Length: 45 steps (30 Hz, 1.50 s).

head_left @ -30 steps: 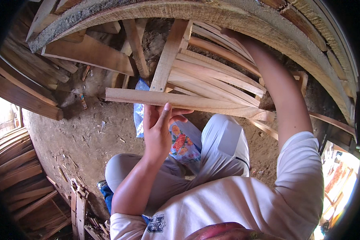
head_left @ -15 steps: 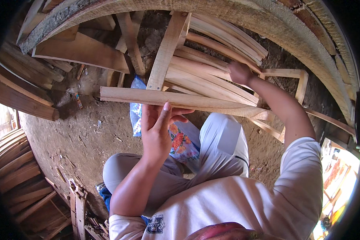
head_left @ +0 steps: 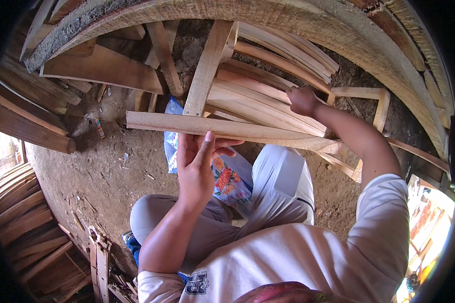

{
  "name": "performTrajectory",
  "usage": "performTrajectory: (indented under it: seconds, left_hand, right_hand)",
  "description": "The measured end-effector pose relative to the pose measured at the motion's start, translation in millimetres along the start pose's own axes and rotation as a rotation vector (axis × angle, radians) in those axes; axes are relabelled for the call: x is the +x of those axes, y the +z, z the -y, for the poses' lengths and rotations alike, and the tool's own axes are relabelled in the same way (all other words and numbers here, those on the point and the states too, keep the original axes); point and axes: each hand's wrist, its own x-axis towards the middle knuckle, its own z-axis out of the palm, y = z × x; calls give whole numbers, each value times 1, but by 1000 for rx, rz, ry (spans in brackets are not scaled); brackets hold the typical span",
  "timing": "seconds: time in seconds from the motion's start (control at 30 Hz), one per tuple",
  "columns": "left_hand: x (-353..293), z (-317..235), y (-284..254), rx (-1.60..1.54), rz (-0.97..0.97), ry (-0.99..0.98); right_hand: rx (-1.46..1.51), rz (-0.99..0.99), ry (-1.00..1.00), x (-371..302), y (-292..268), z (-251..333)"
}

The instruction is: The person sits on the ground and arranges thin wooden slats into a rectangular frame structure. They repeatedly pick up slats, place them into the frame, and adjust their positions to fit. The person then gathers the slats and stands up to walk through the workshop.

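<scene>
My left hand (head_left: 199, 164) grips a long pale wooden bar (head_left: 227, 129) from its near side, thumb pressed on the face and the other fingers partly hidden. The bar crosses in front of an upright wooden post (head_left: 208, 70) of a frame. Several long pale wooden slats (head_left: 258, 103) lie side by side beyond the bar. My right hand (head_left: 303, 101) is closed over the slats toward their right ends. Its curled fingers hide whatever they may hold. A small wooden frame piece (head_left: 381, 108) stands just right of that hand.
A big curved timber (head_left: 288, 17) arches across the far side. Stacked boards (head_left: 23, 217) lie at the left, and a wide plank (head_left: 103, 68) rests at the far left. Beneath the bar is a flowered blue-and-white bag (head_left: 227, 179) by my folded legs. Scraps dot the earth floor (head_left: 106, 171).
My right hand has shifted slightly toward me along the slats, its fingers turned a little. My left hand and the bar have hardly moved.
</scene>
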Motion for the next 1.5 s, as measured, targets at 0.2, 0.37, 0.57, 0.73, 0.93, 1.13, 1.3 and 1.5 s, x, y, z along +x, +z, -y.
performTrajectory:
  seconds: [0.2,0.37,0.57,0.73,0.93,1.13,1.3,1.5]
  left_hand:
    - [-3,4,-1,1,-5,-3]
    - [-2,5,-2,1,2,-23]
    - [0,4,-2,25,5,-20]
    - [1,7,-3,39,19,-14]
    - [0,7,-2,32,-17,-30]
    - [3,7,-2,25,-28,-46]
    - [3,9,-3,4,-21,-58]
    - [3,4,2,19,-58,-59]
  right_hand:
    - [42,-104,-117,-4,5,6]
    - [41,-142,-235,3,37,-23]
    - [64,-99,-311,-2,29,-29]
    - [347,-345,91,22,43,-37]
    - [771,119,238,61,24,-50]
    - [677,151,176,76,43,-70]
    - [748,177,195,76,39,-73]
    - [607,177,180,69,20,-59]
